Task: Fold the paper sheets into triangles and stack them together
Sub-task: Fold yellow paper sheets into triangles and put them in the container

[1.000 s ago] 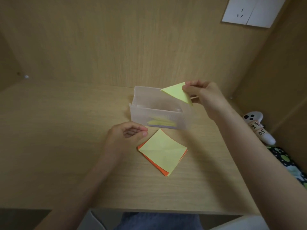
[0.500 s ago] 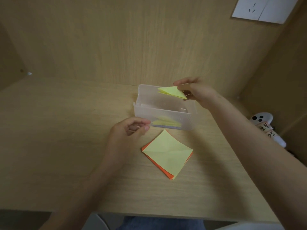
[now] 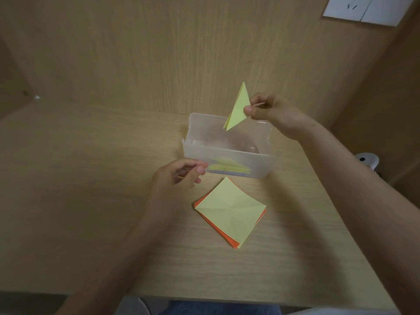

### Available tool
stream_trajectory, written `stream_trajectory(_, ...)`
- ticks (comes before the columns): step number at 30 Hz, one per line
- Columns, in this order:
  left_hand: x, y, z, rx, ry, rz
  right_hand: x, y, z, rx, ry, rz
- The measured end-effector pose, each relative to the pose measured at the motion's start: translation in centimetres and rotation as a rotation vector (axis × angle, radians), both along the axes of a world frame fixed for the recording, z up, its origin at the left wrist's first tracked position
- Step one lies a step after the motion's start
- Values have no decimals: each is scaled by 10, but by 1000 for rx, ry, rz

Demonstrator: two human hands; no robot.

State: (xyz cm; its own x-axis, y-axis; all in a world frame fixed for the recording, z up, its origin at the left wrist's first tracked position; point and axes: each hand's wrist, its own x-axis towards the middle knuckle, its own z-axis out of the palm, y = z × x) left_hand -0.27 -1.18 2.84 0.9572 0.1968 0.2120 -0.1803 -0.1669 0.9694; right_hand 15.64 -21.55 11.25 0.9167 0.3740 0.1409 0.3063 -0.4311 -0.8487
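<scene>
My right hand (image 3: pixel 270 111) pinches a folded yellow paper triangle (image 3: pixel 238 108) by one corner and holds it upright above the clear plastic box (image 3: pixel 227 159). Through the box's front wall I see several folded yellow triangles (image 3: pixel 227 168) lying flat on its bottom. A stack of flat square sheets (image 3: pixel 229 210), yellow on top and orange beneath, lies on the desk in front of the box. My left hand (image 3: pixel 178 178) hovers at the box's front left corner with fingers loosely curled, holding nothing.
The wooden desk (image 3: pixel 79 201) stands in an alcove with a back panel and side walls close by. A white game controller (image 3: pixel 369 161) lies at the right wall. A white socket plate (image 3: pixel 363 10) is on the upper right panel.
My right hand has turned the yellow triangle from lying nearly flat over the box to standing upright, tip upward. My left hand has stayed at the box's corner.
</scene>
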Motion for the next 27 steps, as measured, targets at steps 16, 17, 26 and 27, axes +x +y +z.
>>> stream_trajectory(16,0,-2,-15,50,35,-65,18,22,-29,-400,214,348)
stream_trajectory(17,0,-1,-15,51,33,-65,19,22,-32,-403,241,358)
stream_trajectory(26,0,-1,-15,57,22,-55,18,33,-44,-487,335,278)
stream_trajectory(27,0,-1,-15,57,22,-56,16,35,-44,-518,324,271)
